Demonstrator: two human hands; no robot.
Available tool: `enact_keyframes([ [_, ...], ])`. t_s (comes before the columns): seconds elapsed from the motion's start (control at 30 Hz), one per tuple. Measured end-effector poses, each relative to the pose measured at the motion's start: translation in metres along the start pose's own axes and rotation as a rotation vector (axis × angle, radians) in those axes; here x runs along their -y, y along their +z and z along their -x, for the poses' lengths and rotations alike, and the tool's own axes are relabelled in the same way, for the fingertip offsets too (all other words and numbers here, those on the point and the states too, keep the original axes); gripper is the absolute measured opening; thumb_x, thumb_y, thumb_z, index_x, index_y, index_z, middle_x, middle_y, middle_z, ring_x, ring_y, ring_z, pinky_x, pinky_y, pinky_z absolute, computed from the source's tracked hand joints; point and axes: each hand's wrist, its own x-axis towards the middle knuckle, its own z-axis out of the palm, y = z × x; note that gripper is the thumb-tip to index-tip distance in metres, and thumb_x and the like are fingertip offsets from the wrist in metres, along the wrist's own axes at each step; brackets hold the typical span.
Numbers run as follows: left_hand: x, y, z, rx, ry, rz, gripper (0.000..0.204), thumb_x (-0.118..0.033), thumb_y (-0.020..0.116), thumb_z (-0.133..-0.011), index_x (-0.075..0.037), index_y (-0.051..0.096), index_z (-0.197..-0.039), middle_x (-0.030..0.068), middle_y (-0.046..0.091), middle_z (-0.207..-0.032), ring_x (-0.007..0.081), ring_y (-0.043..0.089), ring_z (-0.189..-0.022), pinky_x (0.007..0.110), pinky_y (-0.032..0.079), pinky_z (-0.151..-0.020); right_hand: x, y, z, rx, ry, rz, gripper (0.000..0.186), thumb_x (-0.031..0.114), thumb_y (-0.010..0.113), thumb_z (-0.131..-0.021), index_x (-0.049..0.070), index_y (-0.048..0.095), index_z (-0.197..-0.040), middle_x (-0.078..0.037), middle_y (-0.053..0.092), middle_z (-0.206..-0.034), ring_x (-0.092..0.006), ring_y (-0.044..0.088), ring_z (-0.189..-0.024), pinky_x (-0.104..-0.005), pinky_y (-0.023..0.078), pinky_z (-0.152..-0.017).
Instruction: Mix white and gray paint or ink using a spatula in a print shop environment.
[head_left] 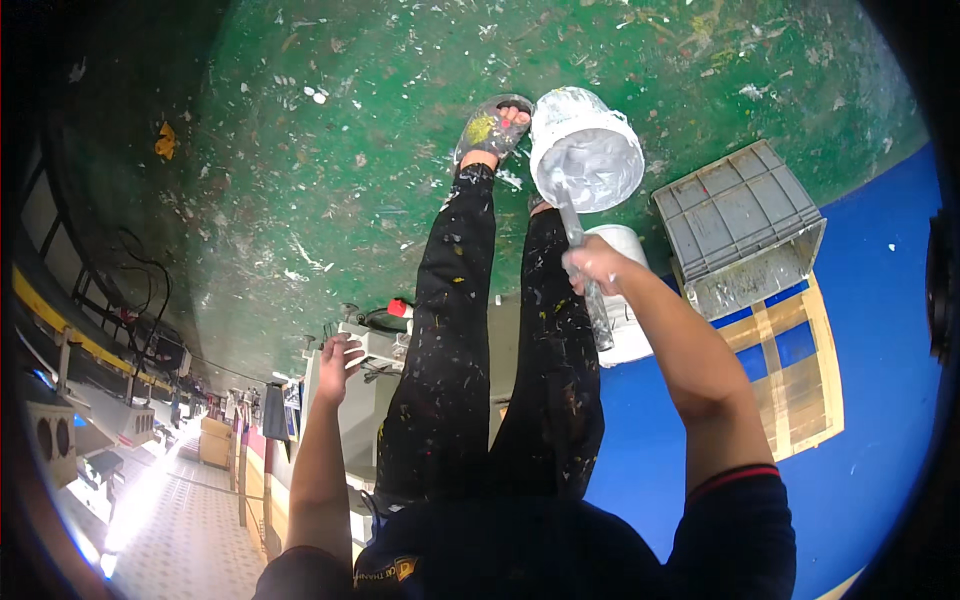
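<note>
My right hand (595, 262) is wrapped round a long grey, paint-smeared stick (572, 222). The stick's far end dips into thick whitish-grey paint (592, 168) inside a white bucket (566, 108). The bucket's outside is streaked with dried paint, and its mouth faces me. My left hand (342, 362) hangs out to the left, holding nothing, with its fingers loosely bent and apart. Just behind my right hand is a second white bucket (622, 240), partly covered by my hand and forearm.
A grey plastic crate (735, 212) lies on its side at the right, beside a wooden pallet-like frame (825, 360) and a blue surface (880, 300). The green floor (330, 180) is spattered with paint. A yellow scrap (165, 140) lies at left, near machinery with black cables (150, 270).
</note>
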Motion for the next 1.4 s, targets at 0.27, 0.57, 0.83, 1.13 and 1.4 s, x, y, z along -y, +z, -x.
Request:
enact_keyframes([
  [0.27,-0.001,0.017,-0.01,0.009,-0.006,0.017,0.042,-0.044,0.051,-0.104,-0.013,0.055,-0.132,0.0052,0.068,-0.116,0.017,0.066,-0.103,0.034,0.051,-0.081,-0.109,-0.104,0.029,-0.337,-0.083,0.304,0.033,0.009,0.056,-0.085,-0.012,0.062,-0.111,-0.008,0.057,-0.064,-0.0204,0.053,-0.048,-0.0406,0.047,-0.046],
  [0.57,0.004,-0.003,0.002,-0.036,0.028,0.113,0.041,-0.044,0.054,-0.103,-0.014,0.055,-0.131,0.0046,0.068,-0.117,0.017,0.064,-0.102,0.036,0.051,-0.081,-0.018,-0.095,0.097,-0.129,-0.101,0.208,0.03,0.013,0.063,-0.086,-0.008,0.061,-0.108,-0.016,0.065,-0.081,-0.0268,0.065,-0.066,-0.0413,0.053,-0.056],
  [0.83,-0.005,0.006,0.008,-0.043,0.05,0.135,0.047,-0.052,0.052,-0.103,-0.015,0.054,-0.131,0.0042,0.066,-0.116,0.0172,0.065,-0.101,0.035,0.051,-0.084,0.001,-0.04,0.03,-0.053,-0.087,-0.143,0.02,0.017,0.071,-0.085,0.004,0.062,-0.097,-0.006,0.06,-0.068,-0.0143,0.055,-0.055,-0.0323,0.046,-0.048],
  [1.13,-0.005,0.009,-0.006,0.012,0.047,0.016,0.047,-0.051,0.054,-0.103,-0.015,0.054,-0.132,0.0046,0.067,-0.12,0.0182,0.065,-0.105,0.034,0.051,-0.083,-0.041,0.014,-0.041,-0.012,0.095,-0.185,0.024,0.023,0.07,-0.087,0.0,0.065,-0.088,-0.01,0.063,-0.073,-0.0242,0.063,-0.066,-0.0393,0.054,-0.062],
  [1.4,-0.032,0.016,-0.014,-0.085,0.102,0.011,0.04,-0.044,0.052,-0.106,-0.012,0.056,-0.13,0.0052,0.067,-0.114,0.0169,0.065,-0.101,0.034,0.052,-0.082,-0.086,-0.123,0.071,-0.291,-0.036,0.257,0.037,0.008,0.061,-0.084,-0.008,0.064,-0.118,-0.011,0.065,-0.074,-0.0233,0.06,-0.054,-0.0373,0.048,-0.049],
])
